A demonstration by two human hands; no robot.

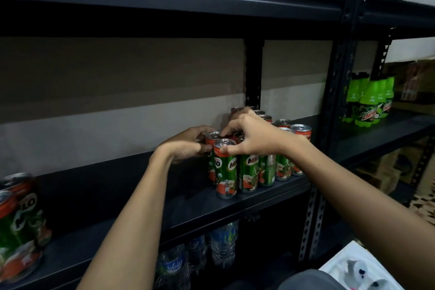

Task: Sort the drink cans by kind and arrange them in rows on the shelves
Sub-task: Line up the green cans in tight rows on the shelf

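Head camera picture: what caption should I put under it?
Both hands line up Milo cans on the shelf.

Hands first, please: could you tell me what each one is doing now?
Left hand: grips the rear Milo can.
Right hand: fingers pinch the front Milo can.

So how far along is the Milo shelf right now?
Done: a block of Milo cans stands in rows at the right end of the middle shelf. In hand: the left hand and right hand are both on the block's front-left cans, the right pinching the front can at its rim. Left: loose Milo cans at the shelf's far left.
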